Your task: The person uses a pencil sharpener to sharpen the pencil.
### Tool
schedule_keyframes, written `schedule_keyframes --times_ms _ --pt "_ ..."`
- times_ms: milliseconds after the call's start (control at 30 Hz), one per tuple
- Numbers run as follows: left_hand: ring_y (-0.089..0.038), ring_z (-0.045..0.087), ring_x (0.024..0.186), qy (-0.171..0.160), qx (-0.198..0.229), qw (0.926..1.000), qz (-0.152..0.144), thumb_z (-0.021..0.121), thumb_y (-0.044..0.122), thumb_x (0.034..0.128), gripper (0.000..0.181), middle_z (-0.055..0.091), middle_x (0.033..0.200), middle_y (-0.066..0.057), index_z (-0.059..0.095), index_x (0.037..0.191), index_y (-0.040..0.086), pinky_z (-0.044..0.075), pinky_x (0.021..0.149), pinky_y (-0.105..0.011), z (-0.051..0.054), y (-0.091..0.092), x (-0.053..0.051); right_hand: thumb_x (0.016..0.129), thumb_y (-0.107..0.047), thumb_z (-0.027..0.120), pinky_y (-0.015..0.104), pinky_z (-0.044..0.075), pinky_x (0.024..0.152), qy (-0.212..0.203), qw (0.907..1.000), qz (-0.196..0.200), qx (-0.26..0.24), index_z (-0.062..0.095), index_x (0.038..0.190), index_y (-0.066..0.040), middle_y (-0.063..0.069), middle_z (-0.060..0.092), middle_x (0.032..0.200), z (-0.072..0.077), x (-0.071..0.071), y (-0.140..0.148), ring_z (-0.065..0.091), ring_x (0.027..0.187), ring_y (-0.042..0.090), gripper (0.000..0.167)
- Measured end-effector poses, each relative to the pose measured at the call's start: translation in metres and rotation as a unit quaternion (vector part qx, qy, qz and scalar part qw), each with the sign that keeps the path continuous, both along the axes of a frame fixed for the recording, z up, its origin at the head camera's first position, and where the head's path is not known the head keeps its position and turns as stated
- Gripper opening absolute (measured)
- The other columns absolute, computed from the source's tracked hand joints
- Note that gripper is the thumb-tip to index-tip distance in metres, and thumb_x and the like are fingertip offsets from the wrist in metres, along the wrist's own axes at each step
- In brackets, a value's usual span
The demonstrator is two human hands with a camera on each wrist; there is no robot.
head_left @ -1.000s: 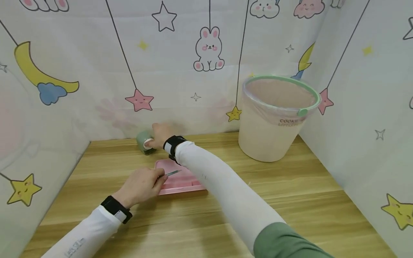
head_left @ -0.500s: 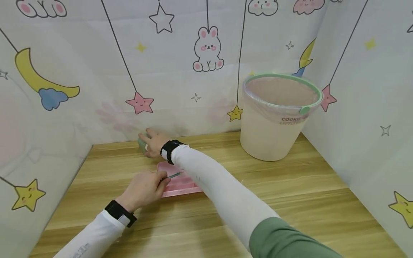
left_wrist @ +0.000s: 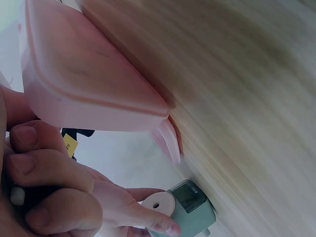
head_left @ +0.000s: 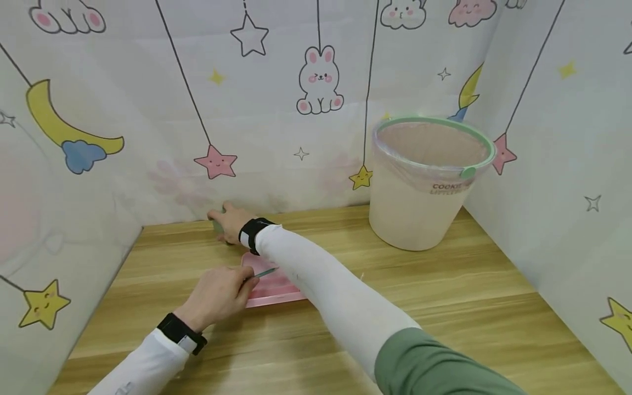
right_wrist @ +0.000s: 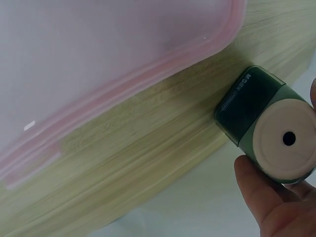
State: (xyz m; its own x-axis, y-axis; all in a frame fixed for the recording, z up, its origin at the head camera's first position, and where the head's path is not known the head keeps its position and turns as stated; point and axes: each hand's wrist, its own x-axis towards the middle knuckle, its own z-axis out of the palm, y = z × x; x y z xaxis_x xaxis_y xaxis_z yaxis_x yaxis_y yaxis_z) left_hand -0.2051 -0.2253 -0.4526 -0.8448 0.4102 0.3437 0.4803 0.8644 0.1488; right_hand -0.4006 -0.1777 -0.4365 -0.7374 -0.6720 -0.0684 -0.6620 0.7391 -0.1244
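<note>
My left hand pinches a thin teal pencil, whose far end points right over a shallow pink pencil case. In the left wrist view, a small white end shows between its curled fingers. Farther back, my right hand holds a green pencil sharpener, fingers on either side of it. The sharpener's pale round face with a dark hole and its dark clear shavings drawer show in the right wrist view. From the head view the hand covers most of it.
A tall cream bin with a green rim and a plastic liner stands at the back right. Printed fabric walls border the wooden table at the back and sides.
My right hand has shifted slightly left and its fingers have spread over the sharpener, which now shows less. My left hand keeps its pinch on the pencil, almost in place.
</note>
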Motion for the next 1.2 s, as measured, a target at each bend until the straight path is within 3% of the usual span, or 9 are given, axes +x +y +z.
schedule_keyframes --times_ms 100,267,367,467,667,767,900,967,1200 --pt "-0.002 0.039 0.056 0.003 -0.002 1.0000 -0.001 0.074 0.021 0.1059 0.037 0.038 0.062 0.015 0.053 0.076 0.024 0.034 0.055 -0.025 0.000 0.000 0.002 0.112 -0.045 0.069 0.027 0.061 0.083 0.002 1.0000 0.005 -0.002 0.039 0.170 -0.045 0.004 0.038 0.176 -0.001 0.003 -0.002 0.076 0.095 0.018 0.065" --pt "-0.003 0.040 0.057 0.006 -0.001 1.0000 0.000 0.075 0.020 0.1052 0.037 0.038 0.062 0.014 0.052 0.076 0.023 0.035 0.055 -0.025 0.000 0.001 0.004 0.113 -0.034 0.068 0.029 0.061 0.106 0.013 0.9997 0.021 -0.007 0.041 0.172 -0.042 0.006 0.037 0.179 -0.004 0.006 0.000 0.074 0.125 0.020 0.065" --pt "-0.003 0.041 0.057 0.006 -0.002 1.0000 -0.001 0.075 0.019 0.1048 0.038 0.038 0.062 0.014 0.051 0.075 0.023 0.035 0.055 -0.025 -0.001 0.002 0.004 0.113 -0.028 0.067 0.030 0.059 0.110 0.015 0.9989 0.038 -0.024 0.044 0.171 -0.038 0.009 0.039 0.178 -0.006 0.006 0.004 0.071 0.132 0.022 0.063" --pt "-0.002 0.041 0.057 0.007 -0.005 1.0000 -0.003 0.075 0.019 0.1046 0.039 0.037 0.061 0.014 0.051 0.075 0.023 0.036 0.054 -0.026 -0.003 0.003 0.004 0.113 -0.029 0.066 0.027 0.060 0.104 0.023 0.9982 0.049 -0.028 0.043 0.172 -0.036 0.010 0.039 0.178 -0.007 0.006 0.010 0.073 0.123 0.019 0.064" --pt "-0.002 0.041 0.057 0.005 -0.005 1.0000 0.000 0.074 0.020 0.1054 0.037 0.037 0.062 0.014 0.052 0.076 0.023 0.035 0.054 -0.025 -0.003 0.005 0.002 0.115 -0.028 0.064 0.021 0.054 0.075 0.010 0.9983 0.052 -0.025 0.036 0.176 -0.035 0.014 0.033 0.182 -0.004 0.003 0.022 0.072 0.089 0.016 0.068" --pt "-0.003 0.041 0.058 -0.001 -0.003 1.0000 0.001 0.074 0.020 0.1059 0.036 0.038 0.063 0.013 0.053 0.077 0.022 0.036 0.055 -0.025 -0.002 0.005 0.001 0.115 -0.027 0.063 0.021 0.053 0.076 -0.001 0.9982 0.053 -0.027 0.036 0.177 -0.034 0.014 0.030 0.183 -0.001 0.001 0.027 0.072 0.104 0.016 0.067" --pt "-0.003 0.040 0.058 -0.006 -0.001 1.0000 0.003 0.074 0.020 0.1061 0.037 0.038 0.063 0.013 0.053 0.076 0.023 0.035 0.055 -0.025 -0.001 0.006 0.001 0.116 -0.029 0.061 0.023 0.058 0.090 0.003 0.9987 0.046 -0.022 0.036 0.176 -0.035 0.013 0.030 0.183 0.006 -0.001 0.034 0.069 0.133 0.018 0.065" --pt "-0.003 0.039 0.057 -0.012 -0.001 0.9999 0.005 0.074 0.021 0.1064 0.037 0.037 0.063 0.013 0.053 0.076 0.023 0.034 0.054 -0.025 -0.001 0.006 0.000 0.117 -0.030 0.061 0.025 0.059 0.097 0.011 0.9988 0.043 -0.019 0.036 0.176 -0.035 0.013 0.031 0.182 0.009 -0.002 0.037 0.068 0.137 0.019 0.065" --pt "-0.005 0.040 0.057 -0.034 0.001 0.9994 0.010 0.072 0.022 0.1076 0.034 0.039 0.063 0.012 0.056 0.078 0.022 0.033 0.054 -0.025 -0.001 0.007 -0.003 0.115 -0.031 0.063 0.024 0.055 0.084 0.005 0.9993 0.033 -0.016 0.038 0.175 -0.037 0.012 0.035 0.179 0.016 -0.009 0.042 0.069 0.121 0.016 0.065"
